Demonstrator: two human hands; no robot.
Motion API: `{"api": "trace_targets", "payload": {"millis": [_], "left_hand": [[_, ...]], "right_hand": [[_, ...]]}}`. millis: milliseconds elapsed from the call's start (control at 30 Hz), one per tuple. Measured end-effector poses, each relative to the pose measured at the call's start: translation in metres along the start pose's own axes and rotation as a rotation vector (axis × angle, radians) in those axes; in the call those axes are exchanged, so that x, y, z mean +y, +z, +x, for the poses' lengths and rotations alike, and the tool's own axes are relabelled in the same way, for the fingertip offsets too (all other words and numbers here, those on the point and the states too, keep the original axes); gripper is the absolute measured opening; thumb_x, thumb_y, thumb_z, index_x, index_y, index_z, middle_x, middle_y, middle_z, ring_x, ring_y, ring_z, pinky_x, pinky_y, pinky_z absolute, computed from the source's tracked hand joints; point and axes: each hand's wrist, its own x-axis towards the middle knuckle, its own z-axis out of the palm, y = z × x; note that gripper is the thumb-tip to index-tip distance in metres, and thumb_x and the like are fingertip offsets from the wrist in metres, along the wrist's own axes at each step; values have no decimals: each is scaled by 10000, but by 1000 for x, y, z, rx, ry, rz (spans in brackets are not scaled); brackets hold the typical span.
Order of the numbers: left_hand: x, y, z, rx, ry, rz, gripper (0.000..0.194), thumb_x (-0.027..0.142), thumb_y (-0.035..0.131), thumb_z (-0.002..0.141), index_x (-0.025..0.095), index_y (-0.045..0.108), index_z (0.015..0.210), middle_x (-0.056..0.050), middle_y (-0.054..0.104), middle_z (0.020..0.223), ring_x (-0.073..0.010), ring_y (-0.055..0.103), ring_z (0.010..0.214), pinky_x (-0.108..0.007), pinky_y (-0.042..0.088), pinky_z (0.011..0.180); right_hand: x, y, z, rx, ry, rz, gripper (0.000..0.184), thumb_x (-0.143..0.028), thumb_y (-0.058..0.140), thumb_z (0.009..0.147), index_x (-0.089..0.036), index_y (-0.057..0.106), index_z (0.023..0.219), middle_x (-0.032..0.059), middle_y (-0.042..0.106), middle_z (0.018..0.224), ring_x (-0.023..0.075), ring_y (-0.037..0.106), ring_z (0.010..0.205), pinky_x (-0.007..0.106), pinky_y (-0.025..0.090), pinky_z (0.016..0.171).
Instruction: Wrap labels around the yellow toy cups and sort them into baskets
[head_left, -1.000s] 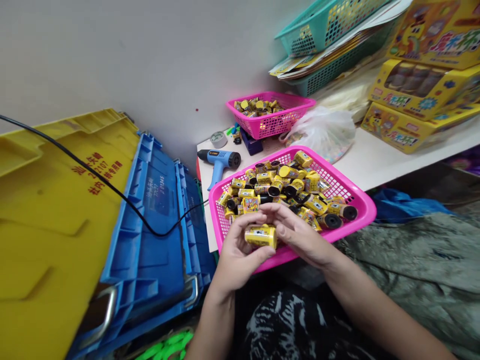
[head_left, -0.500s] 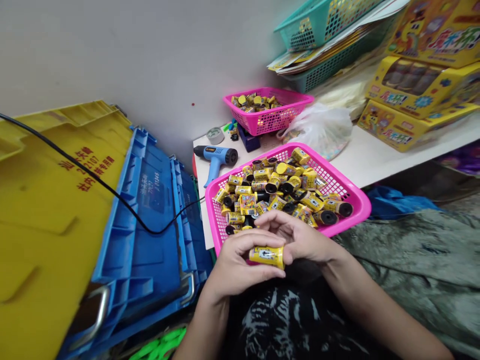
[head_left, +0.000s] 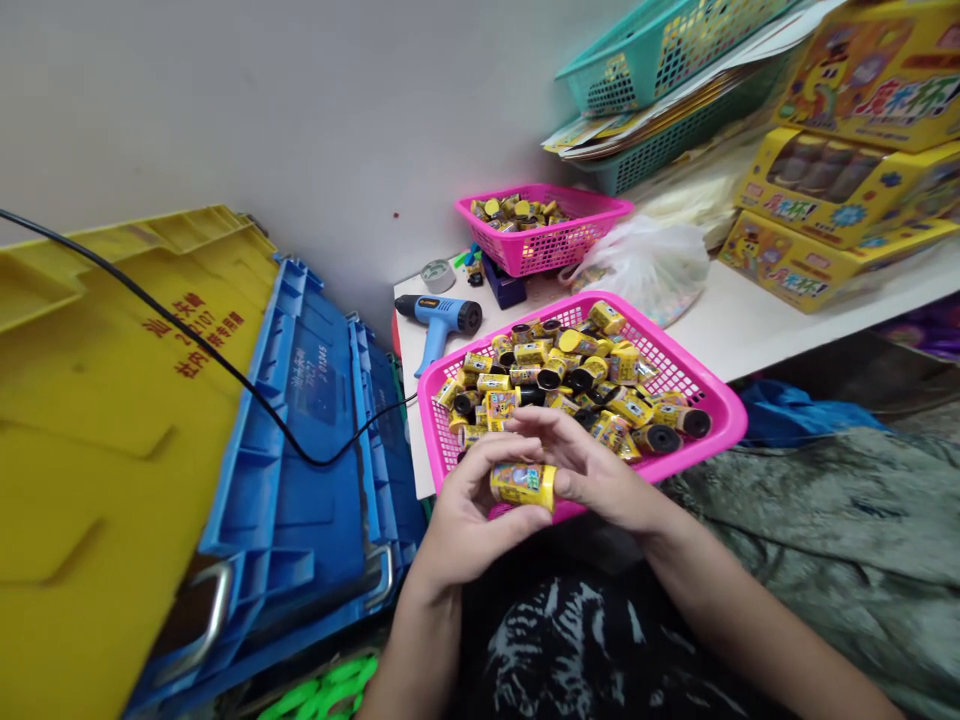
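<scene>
A small yellow cylindrical canister (head_left: 523, 486) with a printed label and dark ends lies crosswise between my hands, just over the near rim of a pink plastic mesh basket (head_left: 694, 395). My left hand (head_left: 476, 505) grips it with curled fingers and thumb. My right hand (head_left: 592, 470) presses the canister's right end. Behind them, the basket holds a heap of similar yellow canisters (head_left: 559, 375), lying at mixed angles.
A blue heat gun (head_left: 439, 325) and a smaller pink basket (head_left: 581, 235) of canisters stand on the white shelf (head_left: 757, 320), with a plastic bag (head_left: 645, 270). Left are a blue crate (head_left: 300, 450) and yellow lid (head_left: 112, 450) with a black cable (head_left: 195, 340). Yellow boxes (head_left: 847, 190) stand right.
The canister has turned in my fingers, and a colourful part of its label now faces up. Both hands have moved slightly farther over the basket.
</scene>
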Motion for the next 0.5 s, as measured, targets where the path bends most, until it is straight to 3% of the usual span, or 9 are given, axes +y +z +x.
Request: {"api": "trace_targets", "payload": {"millis": [167, 267, 500], "left_hand": [[1, -2, -1, -112, -66, -45, 333, 203, 783, 694, 221, 702, 1017, -59, 709, 1019, -216, 650, 977, -328, 504, 882], [0, -3, 1, -124, -22, -16, 348, 186, 801, 669, 239, 715, 1002, -48, 725, 1007, -212, 661, 962, -325, 505, 873], [6, 3, 4, -98, 97, 114, 357, 182, 816, 647, 243, 732, 988, -43, 740, 949, -187, 673, 884, -299, 523, 823]], "right_hand": [[-5, 4, 0, -109, 88, 60, 534, -504, 679, 784, -287, 535, 1250, 45, 544, 1265, 199, 507, 1214, 355, 390, 1029], [-5, 3, -1, -136, 121, 87, 546, -495, 703, 765, -285, 551, 1246, 45, 566, 1259, 200, 530, 1193, 356, 404, 1012], [-8, 0, -1, -156, 52, 137, 491, -418, 710, 791, -281, 553, 1235, 36, 593, 1230, 172, 532, 1203, 346, 377, 1048]]}}
